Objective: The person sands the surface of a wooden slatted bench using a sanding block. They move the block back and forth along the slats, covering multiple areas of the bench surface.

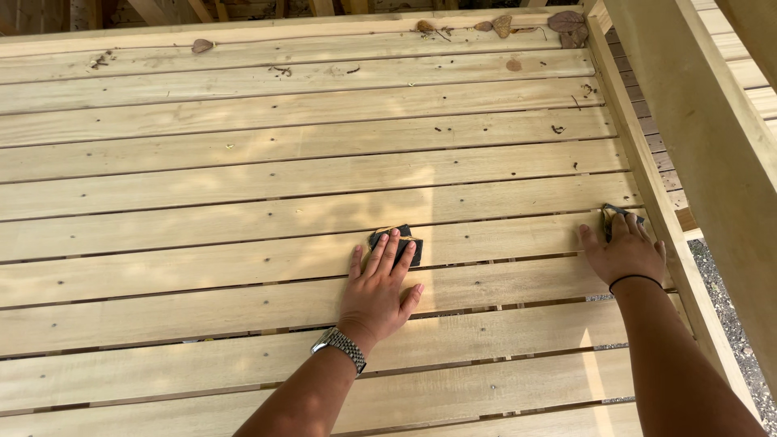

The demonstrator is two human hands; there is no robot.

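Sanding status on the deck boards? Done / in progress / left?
Done: cannot tell, the boards look alike all over. In hand: left hand presses a dark sanding pad flat mid-deck; right hand presses another pad by the edge rail. Left: dry leaves and debris lie on the far boards.

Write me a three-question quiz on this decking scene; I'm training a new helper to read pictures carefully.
1. True or false: the left hand presses a dark sanding pad flat on a deck board.
2. Which wrist wears the metal watch?
3. What litters the far boards: A) dry leaves B) nails C) paint tins?

Key: 1 true; 2 left; 3 A.
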